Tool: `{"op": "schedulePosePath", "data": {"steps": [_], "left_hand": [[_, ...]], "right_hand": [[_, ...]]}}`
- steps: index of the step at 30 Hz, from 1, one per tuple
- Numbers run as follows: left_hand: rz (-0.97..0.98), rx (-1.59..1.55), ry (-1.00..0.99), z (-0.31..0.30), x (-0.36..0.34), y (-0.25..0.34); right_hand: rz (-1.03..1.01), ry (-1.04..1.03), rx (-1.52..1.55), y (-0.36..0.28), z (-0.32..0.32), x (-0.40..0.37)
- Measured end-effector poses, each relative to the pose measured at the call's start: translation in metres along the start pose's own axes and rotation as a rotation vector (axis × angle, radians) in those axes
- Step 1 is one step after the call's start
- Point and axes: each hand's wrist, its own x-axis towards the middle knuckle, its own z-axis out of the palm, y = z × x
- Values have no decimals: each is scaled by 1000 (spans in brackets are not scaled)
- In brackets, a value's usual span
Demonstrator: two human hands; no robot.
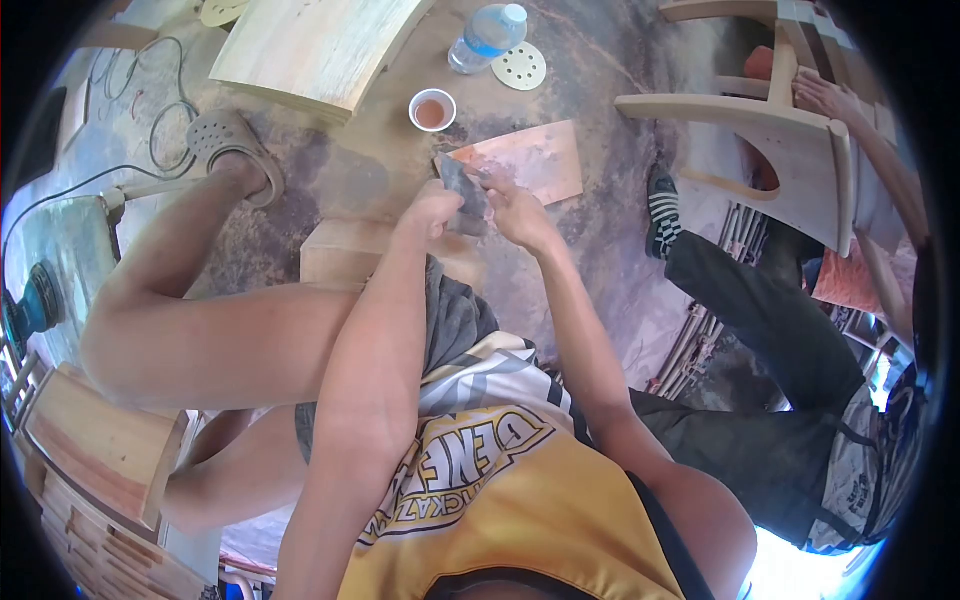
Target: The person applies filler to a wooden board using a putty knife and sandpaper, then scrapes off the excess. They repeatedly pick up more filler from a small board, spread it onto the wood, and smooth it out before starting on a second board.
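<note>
My left hand (436, 209) is closed on the edge of a dark grey flat plate (459, 182), which looks like a scraper blade. My right hand (517, 216) is closed right beside it, with its fingertips at the plate's right side. A thin dark piece shows at those fingertips, too small to name. Just beyond both hands lies a thin board (545, 165) with reddish paste smeared across it. A white cup (433, 110) holding reddish-brown stuff stands on the floor past the plate.
A water bottle (488, 40) stands beside a perforated sanding disc (519, 66). Curved wooden panels (310, 50) are at the upper left, near a cable (165, 130). To the right, another person's hand (825, 95) rests by a wooden chair frame (740, 115). A wooden block (335, 250) lies near my leg.
</note>
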Motion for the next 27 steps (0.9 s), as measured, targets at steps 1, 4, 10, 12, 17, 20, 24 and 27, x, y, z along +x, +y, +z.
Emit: {"op": "schedulePosePath", "data": {"steps": [1, 4, 10, 12, 17, 20, 24, 27], "left_hand": [[43, -45, -52, 1, 14, -8], [86, -72, -159, 3, 44, -36], [129, 107, 154, 2, 34, -27], [209, 196, 292, 0, 31, -24], [111, -186, 136, -13, 10, -11], [3, -416, -166, -8, -15, 4], [-20, -453, -252, -7, -8, 2], [-2, -410, -335, -8, -6, 3]], "right_hand": [[0, 3, -3, 2, 2, 3], [-128, 118, -114, 17, 14, 20], [-134, 339, -143, 17, 2, 17], [-25, 290, -251, 19, -9, 10], [-144, 376, -8, 56, -25, 14], [-292, 394, 293, 60, -26, 1], [-520, 344, 600, 80, -15, 3], [-470, 249, 576, 86, -13, -5]]}}
